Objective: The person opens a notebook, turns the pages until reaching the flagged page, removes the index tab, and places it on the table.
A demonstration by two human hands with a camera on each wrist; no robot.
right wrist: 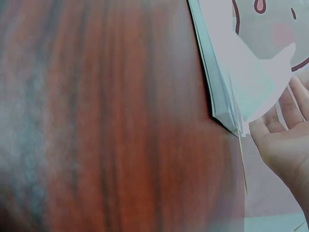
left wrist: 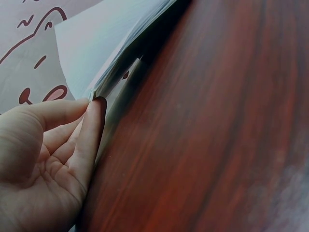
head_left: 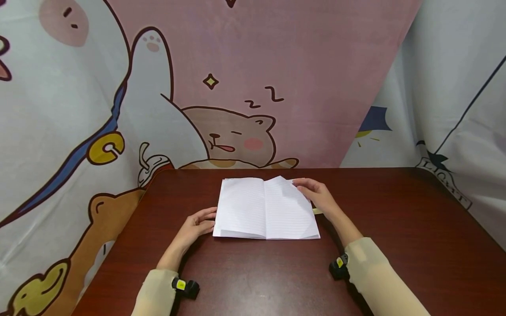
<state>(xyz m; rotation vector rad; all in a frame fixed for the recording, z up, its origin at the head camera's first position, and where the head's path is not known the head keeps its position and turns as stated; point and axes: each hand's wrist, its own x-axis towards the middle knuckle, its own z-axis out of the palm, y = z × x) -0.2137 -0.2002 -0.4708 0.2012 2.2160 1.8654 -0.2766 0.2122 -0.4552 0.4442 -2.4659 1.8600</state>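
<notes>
An open notebook (head_left: 241, 206) with white pages lies on the dark red-brown table, its right-hand page (head_left: 286, 210) faintly ruled. My left hand (head_left: 195, 226) is at its left edge. In the left wrist view the thumb and index finger (left wrist: 91, 125) pinch the edge of the notebook (left wrist: 111, 43), raised slightly off the table. My right hand (head_left: 318, 195) is at the upper right corner, its fingertips on a lifted page. The right wrist view shows that page (right wrist: 263, 79) curling up against the fingers (right wrist: 289, 108); the thumb's contact is partly hidden.
A pale yellowish strip (head_left: 317, 211) sticks out from the notebook's right side. The table (head_left: 253, 276) reaches back to a cartoon-printed cloth (head_left: 308, 87), which also hangs along the left. Black wrist cameras (head_left: 191, 289) sit at both cream sleeves.
</notes>
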